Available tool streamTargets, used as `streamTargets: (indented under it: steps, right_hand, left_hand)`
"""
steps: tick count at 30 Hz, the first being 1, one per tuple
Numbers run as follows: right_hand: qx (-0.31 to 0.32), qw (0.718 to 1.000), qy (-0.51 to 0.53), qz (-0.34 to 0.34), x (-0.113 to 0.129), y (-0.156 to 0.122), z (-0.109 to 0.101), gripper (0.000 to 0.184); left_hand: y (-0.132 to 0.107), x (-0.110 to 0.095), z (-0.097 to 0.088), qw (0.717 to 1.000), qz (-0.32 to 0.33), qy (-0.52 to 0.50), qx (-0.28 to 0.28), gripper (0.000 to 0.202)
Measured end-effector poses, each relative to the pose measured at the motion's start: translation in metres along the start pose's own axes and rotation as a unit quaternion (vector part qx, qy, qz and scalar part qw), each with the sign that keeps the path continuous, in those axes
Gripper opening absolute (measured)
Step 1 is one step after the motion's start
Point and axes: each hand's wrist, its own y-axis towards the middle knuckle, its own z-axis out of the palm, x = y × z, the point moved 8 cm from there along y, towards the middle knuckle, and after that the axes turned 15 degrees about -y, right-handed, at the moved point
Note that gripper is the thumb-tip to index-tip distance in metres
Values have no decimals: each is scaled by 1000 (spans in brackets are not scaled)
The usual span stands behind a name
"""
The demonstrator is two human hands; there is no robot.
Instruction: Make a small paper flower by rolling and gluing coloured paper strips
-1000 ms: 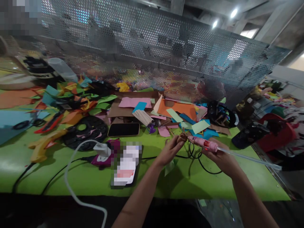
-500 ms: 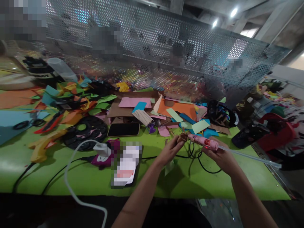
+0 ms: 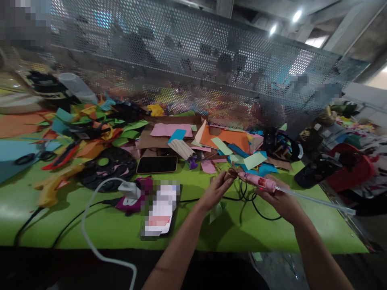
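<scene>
My right hand is wrapped round a pink glue gun with a long clear glue stick sticking out behind it to the right. The gun's tip points left at a small brown piece pinched in the fingers of my left hand. Both hands hover just above the green table, right of its middle. The gun's black cord loops on the table beneath them. A pale green scrap lies under my left wrist.
Coloured paper scraps and cardboard pile along the back by a perforated metal screen. A black phone, a yellow glue gun, a black disc, scissors, a white cable and a blurred card lie left.
Both hands and the glue gun have barely shifted, only slightly up and left; the view has moved a little.
</scene>
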Motion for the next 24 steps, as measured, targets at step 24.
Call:
streamTargets:
  steps: [24]
  right_hand:
    - [-143,928,105,327,-157,-42,-10,55]
  left_hand:
    - [3,6,-17,991,-5,-100,-86,50]
